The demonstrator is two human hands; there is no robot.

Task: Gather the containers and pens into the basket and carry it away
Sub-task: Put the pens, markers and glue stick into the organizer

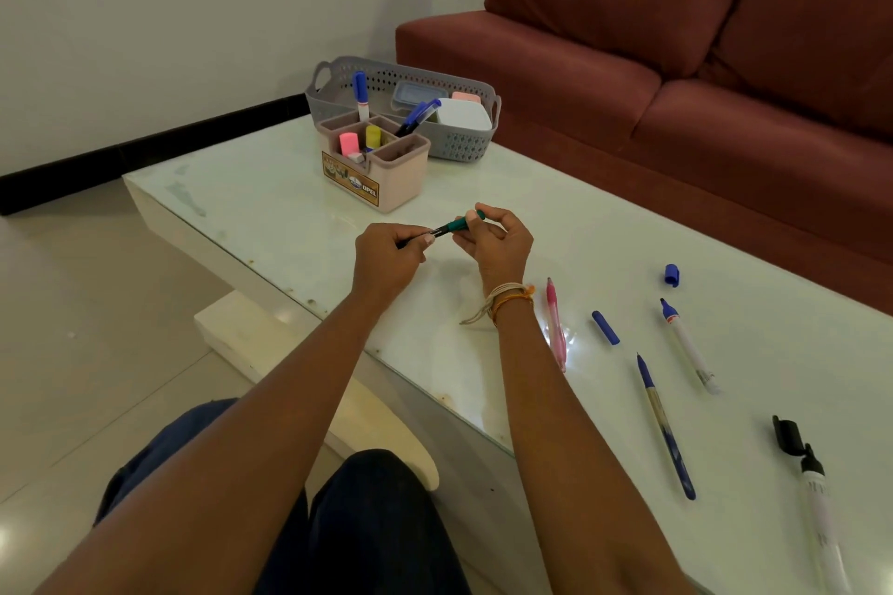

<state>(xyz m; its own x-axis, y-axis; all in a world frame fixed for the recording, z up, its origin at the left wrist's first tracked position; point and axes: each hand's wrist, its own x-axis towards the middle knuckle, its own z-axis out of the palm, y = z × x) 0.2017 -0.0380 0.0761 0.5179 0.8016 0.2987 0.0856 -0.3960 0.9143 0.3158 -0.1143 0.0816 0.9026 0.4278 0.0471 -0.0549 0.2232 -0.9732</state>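
Both hands over bench (270, 188): left hand (386, 256) and right hand (497, 242) pinching opposite ends of green pen (456, 224). Grey basket (464, 145) at far end, containers inside; pink organizer (386, 179) just before it. Loose pens, caps right.

Left grip (391, 251) and right grip (493, 242) pinched shut, close together

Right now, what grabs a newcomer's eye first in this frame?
Dead centre, the left hand and right hand grip a green pen between them above the white table. Behind them a beige organizer stands against a grey basket. Loose pens and two blue caps lie scattered at right, including a pink pen.
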